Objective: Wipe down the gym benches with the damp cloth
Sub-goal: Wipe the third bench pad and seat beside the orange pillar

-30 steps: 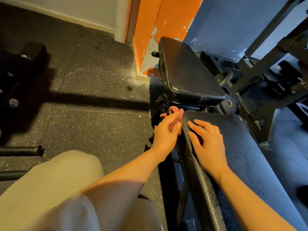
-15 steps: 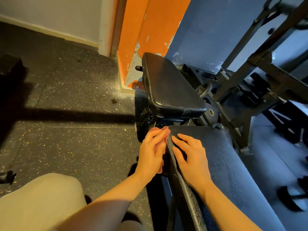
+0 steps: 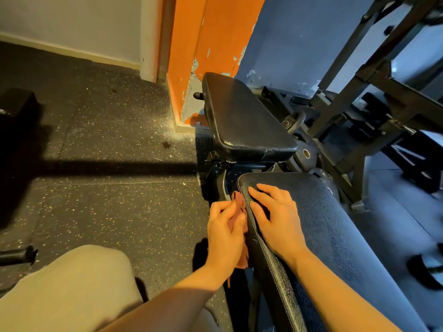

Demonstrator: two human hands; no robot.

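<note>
Our left hand (image 3: 225,233) curls its fingers in a pinch with the thumb on top, forearm reaching in from the lower left, while our right hand (image 3: 275,219) lies flat, fingers spread and lightly bent.

You've only got the one head cam here, wide-angle, tilted forward and down, sitting close over the bench pad (image 3: 335,236) with the floor (image 3: 107,188) off to your left.

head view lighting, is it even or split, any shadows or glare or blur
Head view: split light, warm yellow on the left hand, the cloth and the floor, cool blue over the near bench pad; a dark shadow band crosses the floor; glare on the far pad; the top-right rack is blurred, edges bowed.
</note>
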